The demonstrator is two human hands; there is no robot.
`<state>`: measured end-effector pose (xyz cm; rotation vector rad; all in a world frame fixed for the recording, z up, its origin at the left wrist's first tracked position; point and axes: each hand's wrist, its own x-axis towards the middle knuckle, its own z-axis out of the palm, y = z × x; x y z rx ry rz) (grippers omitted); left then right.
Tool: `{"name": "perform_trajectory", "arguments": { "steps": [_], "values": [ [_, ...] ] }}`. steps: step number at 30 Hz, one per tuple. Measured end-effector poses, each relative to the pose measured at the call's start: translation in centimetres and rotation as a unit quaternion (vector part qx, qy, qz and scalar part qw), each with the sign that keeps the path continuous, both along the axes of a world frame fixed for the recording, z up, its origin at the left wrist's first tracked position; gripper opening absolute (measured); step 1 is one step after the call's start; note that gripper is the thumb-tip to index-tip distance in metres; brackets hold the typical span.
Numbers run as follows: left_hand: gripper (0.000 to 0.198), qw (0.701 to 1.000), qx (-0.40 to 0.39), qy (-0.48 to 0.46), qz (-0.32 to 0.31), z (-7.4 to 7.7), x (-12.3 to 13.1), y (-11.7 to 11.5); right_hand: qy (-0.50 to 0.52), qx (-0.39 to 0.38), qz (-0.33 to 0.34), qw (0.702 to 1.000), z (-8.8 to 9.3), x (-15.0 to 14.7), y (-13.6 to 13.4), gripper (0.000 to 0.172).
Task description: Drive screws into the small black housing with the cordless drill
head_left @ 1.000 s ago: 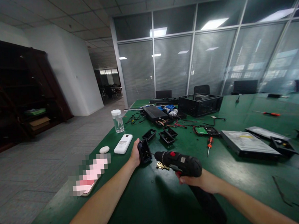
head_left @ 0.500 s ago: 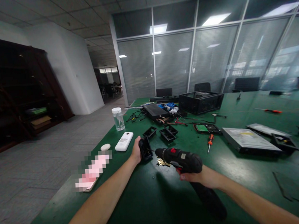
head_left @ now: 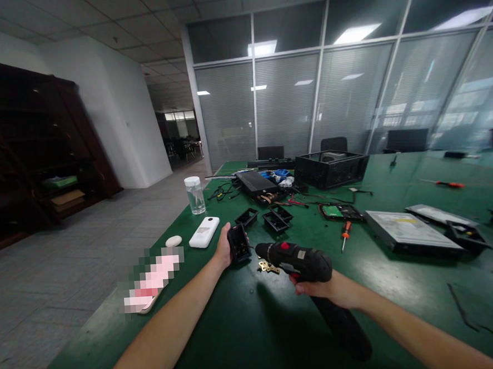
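You face a green table (head_left: 238,329) before a framed glass partition (head_left: 316,102); horizontal blinds (head_left: 226,119) line its lower panes (head_left: 286,115), and rectangular lights (head_left: 356,33) show in the upper ones. Dark chairs (head_left: 334,144) stand beyond the table. To your left: dark cabinet (head_left: 82,133), white wall (head_left: 116,109), grey floor (head_left: 139,208).

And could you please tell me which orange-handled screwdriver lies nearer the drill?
The screwdriver just left of the large silver box; the other screwdriver lies farther back.

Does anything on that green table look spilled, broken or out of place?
Nothing looks spilled or plainly damaged. Oddest are the gold-coloured pieces, lying in a loose heap on the green table near the drill in the right hand, not in any container. A green circuit board also lies bare beyond the orange screwdriver.
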<state>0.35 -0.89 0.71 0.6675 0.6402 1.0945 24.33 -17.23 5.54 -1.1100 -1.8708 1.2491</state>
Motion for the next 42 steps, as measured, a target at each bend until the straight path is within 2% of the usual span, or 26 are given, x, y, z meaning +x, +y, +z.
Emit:
{"name": "perform_trajectory", "arguments": {
  "steps": [12, 20, 28, 42],
  "values": [
    [0.053, 0.999, 0.024, 0.027, -0.008, -0.89, -0.19, 0.81, -0.019, -0.009, 0.014, 1.0, -0.24, 0.16, 0.39, 0.025],
    [0.054, 1.0, 0.018, 0.02, -0.017, -0.65, -0.21, 0.53, -0.011, -0.019, -0.014, 1.0, 0.01, -0.09, 0.0, 0.029],
    [0.054, 1.0, 0.011, 0.012, -0.011, -0.4, -0.13, 0.45, -0.023, -0.006, 0.0, 1.0, -0.19, 0.11, 0.09, 0.03],
    [0.055, 1.0, -0.016, 0.01, -0.02, -0.3, -0.21, 0.43, -0.021, -0.014, -0.013, 1.0, -0.19, 0.04, 0.06, 0.03]
  ]
}}
